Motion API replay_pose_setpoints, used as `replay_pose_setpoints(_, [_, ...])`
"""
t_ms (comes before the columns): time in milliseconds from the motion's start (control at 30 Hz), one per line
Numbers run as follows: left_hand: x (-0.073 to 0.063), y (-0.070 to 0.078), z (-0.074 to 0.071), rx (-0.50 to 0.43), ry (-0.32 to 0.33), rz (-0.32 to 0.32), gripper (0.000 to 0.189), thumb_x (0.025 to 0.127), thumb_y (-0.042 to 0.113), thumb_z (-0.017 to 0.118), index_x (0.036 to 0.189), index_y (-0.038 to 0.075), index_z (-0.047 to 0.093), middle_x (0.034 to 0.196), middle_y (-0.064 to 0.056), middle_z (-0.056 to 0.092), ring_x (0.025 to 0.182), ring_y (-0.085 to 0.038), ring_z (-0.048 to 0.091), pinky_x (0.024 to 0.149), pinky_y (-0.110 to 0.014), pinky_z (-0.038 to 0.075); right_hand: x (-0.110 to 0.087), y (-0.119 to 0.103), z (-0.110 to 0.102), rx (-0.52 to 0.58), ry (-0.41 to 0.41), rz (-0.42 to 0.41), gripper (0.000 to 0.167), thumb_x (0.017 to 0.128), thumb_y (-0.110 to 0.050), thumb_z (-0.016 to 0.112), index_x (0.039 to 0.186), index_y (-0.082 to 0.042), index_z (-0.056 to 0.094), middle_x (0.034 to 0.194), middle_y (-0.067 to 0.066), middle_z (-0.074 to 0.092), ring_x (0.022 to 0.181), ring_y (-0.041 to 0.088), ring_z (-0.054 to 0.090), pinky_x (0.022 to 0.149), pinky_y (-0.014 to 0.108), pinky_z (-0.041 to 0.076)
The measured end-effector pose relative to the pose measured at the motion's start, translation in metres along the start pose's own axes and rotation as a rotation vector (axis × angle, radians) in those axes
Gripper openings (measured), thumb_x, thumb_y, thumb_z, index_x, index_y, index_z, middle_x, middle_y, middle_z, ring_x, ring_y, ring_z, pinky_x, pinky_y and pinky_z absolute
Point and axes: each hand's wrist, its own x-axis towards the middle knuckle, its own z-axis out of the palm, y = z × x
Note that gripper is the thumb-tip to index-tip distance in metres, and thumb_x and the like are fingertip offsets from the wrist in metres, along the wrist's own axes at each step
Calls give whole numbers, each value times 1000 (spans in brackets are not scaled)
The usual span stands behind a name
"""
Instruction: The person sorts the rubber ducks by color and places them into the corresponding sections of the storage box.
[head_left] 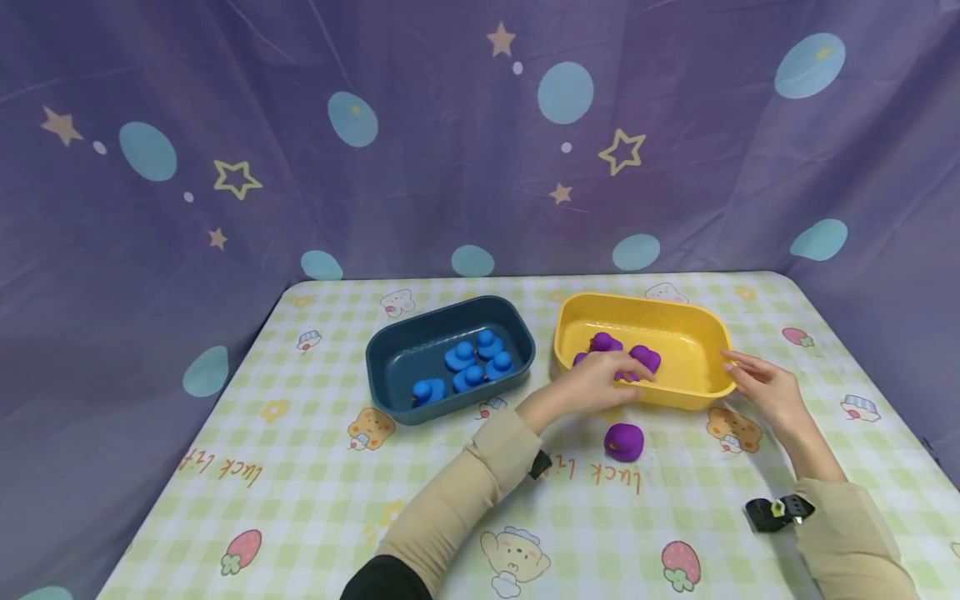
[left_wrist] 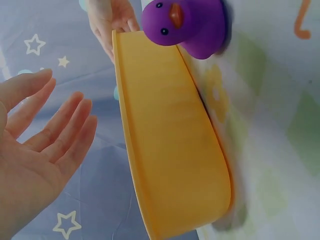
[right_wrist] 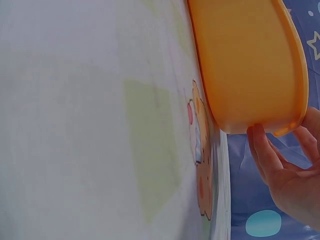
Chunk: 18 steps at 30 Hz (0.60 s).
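Note:
My left hand point(head_left: 603, 381) hovers over the front side of the yellow bin point(head_left: 693, 398), fingers spread and loosely bent with nothing between them in the left wrist view. Several purple rubber ducks point(head_left: 645, 358) lie inside that bin, partly hidden by this hand. At the bin's right end, my right hand point(head_left: 772, 392) touches the wall with extended fingers. Its fingertips point(right_wrist: 259, 134) meet the outer end wall in the right wrist view, the thumb side being near the rim. One more purple duck point(head_left: 624, 442) stands on the table in front of the bin; its orange beak point(left_wrist: 176, 15) shows in the left wrist view.
To the left stands a dark blue bin point(head_left: 382, 398) holding several blue rubber ducks point(head_left: 460, 357). Both bins rest on a table with a green checked, patterned cloth point(head_left: 315, 500). A purple curtain point(head_left: 450, 167) with stars hangs behind the table.

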Motion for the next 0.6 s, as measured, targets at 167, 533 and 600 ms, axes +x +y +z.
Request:
replay_pose_setpoints(167, [-6,0,2,11,-48,8,26,83,18,62,108,10,62,106,1,62,96,-6,55,81,-10,40,-4,-9,1,7,2,-11,47,85,-36,56,123,-8,53,87,-29,48,78,-13,49,63,7,45])
replay_pose_setpoints(533, [-15,-7,9,-16,-130,8,26,84,16,60,110,10,62,107,2,62,96,-5,55,80,-7,38,-7,-13,-1,10,-3,-12,47,87,-33,55,125,-6,51,83,-31,49,76,-16,48,64,6,44])
replay_pose_setpoints(600, [-16,-8,10,-23,-146,1,26,84,16,60,109,10,62,108,2,62,96,-5,55,80,-7,38,-7,-14,-1,14,-8,-15,46,87,-32,54,125,-6,51,83,-32,49,76,-16,48,64,7,44])
